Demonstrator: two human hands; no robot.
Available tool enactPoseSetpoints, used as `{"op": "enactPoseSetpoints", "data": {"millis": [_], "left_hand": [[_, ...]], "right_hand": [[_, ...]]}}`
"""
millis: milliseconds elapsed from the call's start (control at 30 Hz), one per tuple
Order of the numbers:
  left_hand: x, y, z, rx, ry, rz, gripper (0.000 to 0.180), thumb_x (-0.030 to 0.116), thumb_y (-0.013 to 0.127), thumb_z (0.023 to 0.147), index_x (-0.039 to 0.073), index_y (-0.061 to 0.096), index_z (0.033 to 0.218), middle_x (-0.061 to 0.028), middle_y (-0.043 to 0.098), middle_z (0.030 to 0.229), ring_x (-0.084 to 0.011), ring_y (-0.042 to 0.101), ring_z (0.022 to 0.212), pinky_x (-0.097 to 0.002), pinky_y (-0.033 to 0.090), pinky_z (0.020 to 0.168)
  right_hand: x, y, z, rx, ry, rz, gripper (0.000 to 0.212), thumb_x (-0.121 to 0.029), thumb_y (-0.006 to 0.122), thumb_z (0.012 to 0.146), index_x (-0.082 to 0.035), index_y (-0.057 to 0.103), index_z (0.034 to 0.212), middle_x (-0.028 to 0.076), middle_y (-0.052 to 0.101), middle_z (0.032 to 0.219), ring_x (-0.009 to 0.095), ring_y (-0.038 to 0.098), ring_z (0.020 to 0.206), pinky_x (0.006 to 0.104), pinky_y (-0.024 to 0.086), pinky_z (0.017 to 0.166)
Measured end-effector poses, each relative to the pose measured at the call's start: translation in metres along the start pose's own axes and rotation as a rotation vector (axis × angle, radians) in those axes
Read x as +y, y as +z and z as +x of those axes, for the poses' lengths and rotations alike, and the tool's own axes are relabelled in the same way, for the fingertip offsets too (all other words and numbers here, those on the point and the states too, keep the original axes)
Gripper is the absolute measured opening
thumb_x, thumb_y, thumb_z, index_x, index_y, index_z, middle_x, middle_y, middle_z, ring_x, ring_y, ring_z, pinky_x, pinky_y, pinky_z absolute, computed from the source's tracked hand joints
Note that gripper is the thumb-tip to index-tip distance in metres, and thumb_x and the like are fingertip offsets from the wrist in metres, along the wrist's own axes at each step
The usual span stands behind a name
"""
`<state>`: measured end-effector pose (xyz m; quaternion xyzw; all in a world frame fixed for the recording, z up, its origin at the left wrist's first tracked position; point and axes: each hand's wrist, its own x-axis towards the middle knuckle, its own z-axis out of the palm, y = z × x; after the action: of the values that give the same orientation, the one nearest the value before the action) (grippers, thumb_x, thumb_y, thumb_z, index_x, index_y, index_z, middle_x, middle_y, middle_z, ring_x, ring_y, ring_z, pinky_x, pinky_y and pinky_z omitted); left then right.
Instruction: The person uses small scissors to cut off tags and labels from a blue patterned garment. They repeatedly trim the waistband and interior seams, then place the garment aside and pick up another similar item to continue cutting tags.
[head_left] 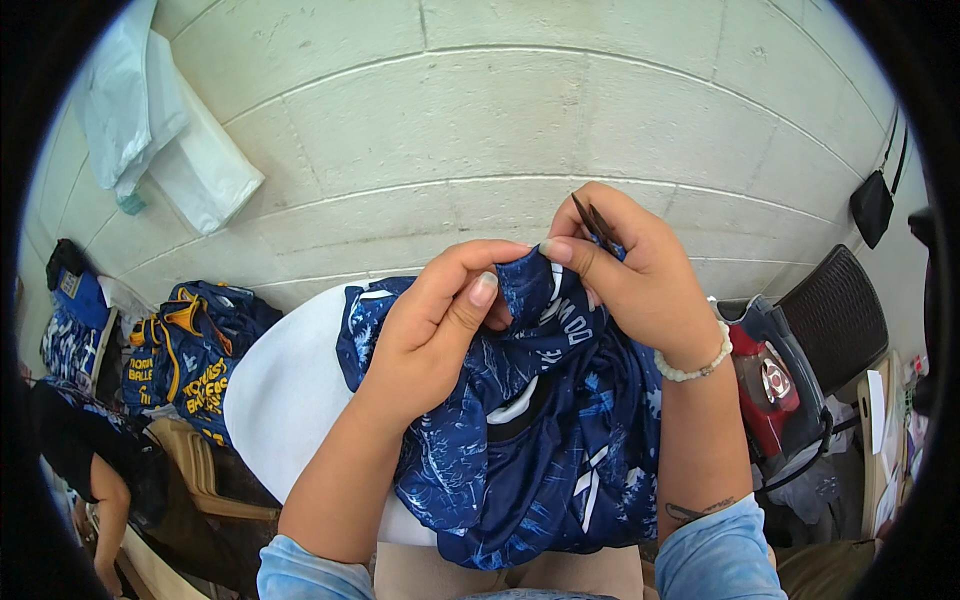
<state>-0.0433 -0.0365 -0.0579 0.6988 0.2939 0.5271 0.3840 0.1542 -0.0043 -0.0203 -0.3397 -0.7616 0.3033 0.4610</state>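
Note:
A dark blue patterned jersey (pixel 450 480) with white lettering and stripes lies bunched over my lap and the white padded board. My left hand (pixel 425 325) is closed, pinching a raised edge of the jersey between thumb and fingers. Close beside it, my right hand (pixel 640 275) pinches the same edge with thumb and forefinger. Tucked in the right hand is a pair of dark-bladed snips (pixel 592 220), blade tips pointing up and away from the cloth. Their handle is mostly hidden by the fingers.
The white board (pixel 275 385) extends left, against a block wall (pixel 480 120). Navy and yellow garments (pixel 195 350) are piled beyond it, near another person's arm (pixel 108 490). A red and grey iron (pixel 770 380) and black mesh chair (pixel 840 310) stand right. White plastic bags (pixel 165 130) hang upper left.

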Motion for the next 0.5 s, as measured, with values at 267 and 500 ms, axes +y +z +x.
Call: {"op": "enactPoseSetpoints", "data": {"millis": [267, 500], "left_hand": [[-0.0013, -0.0004, 0.0004, -0.004, 0.003, -0.014, 0.029, 0.017, 0.045, 0.103, 0.004, 0.057, 0.126, -0.0025, 0.059, 0.099, -0.0078, 0.055, 0.084, -0.0228, 0.047, 0.078], [-0.0046, 0.0011, 0.0012, 0.038, -0.016, -0.1, 0.033, 0.024, 0.045, 0.104, 0.003, 0.054, 0.127, -0.0027, 0.056, 0.094, -0.0082, 0.053, 0.081, -0.0237, 0.046, 0.076]], "right_hand": [[0.0013, 0.0002, -0.0003, 0.004, -0.003, -0.001, 0.011, -0.011, 0.066, 0.09, -0.004, 0.057, 0.088, -0.003, 0.054, 0.077, 0.002, 0.044, 0.059, 0.0177, 0.037, 0.049], [0.0, 0.0019, 0.001, 0.052, -0.094, -0.114, 0.018, -0.015, 0.065, 0.091, -0.002, 0.057, 0.1, 0.002, 0.056, 0.088, 0.009, 0.052, 0.08, 0.022, 0.043, 0.072]]}}
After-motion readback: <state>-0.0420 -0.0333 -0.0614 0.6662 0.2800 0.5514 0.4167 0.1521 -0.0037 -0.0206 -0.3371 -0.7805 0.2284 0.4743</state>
